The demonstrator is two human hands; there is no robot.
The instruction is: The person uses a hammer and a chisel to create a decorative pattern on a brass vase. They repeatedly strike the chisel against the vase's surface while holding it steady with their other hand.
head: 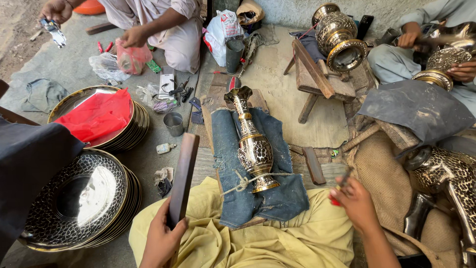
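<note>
A shiny brass vase (253, 144) lies tied with string on a blue cloth (277, 198), between the person's two hands.

The left hand (161, 238), at eight o'clock from the vase, is closed around a flat dark wooden stick (183, 176). The right hand (354, 201), at four o'clock, pinches a small red-handled tool (341, 182). Neither touches the vase. Stacked patterned plates (74, 203) sit at nine o'clock.

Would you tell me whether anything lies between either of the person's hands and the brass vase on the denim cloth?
Nothing visible does. The left hand grips a dark wooden stick, the right hand a small tool. Only bare denim cloth and yellow fabric separate them from the brass vase.
</note>
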